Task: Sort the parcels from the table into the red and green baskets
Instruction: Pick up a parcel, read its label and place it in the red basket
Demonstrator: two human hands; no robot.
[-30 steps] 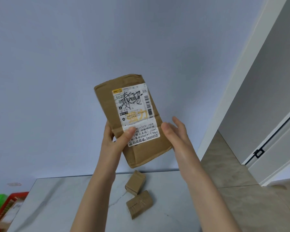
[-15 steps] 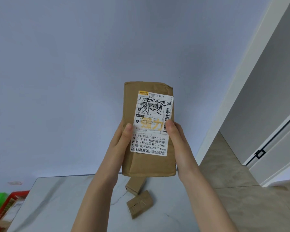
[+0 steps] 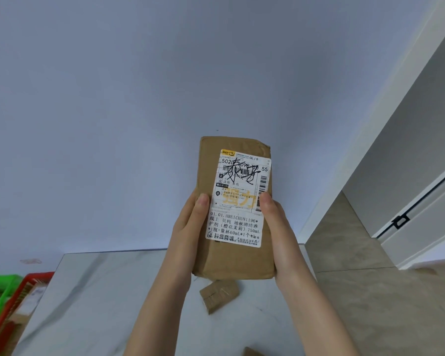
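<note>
both hands grip brown parcel upright. red basket holds parcels; green basket contents unclear.

The parcel has swung upright from its tilt, and the right hand has now clamped onto its right edge.

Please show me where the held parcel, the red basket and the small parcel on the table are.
held parcel (image 3: 231, 263): head view, bare cardboard near its lower edge.
red basket (image 3: 37, 275): head view, its far rim.
small parcel (image 3: 220, 294): head view, its top face.
</note>
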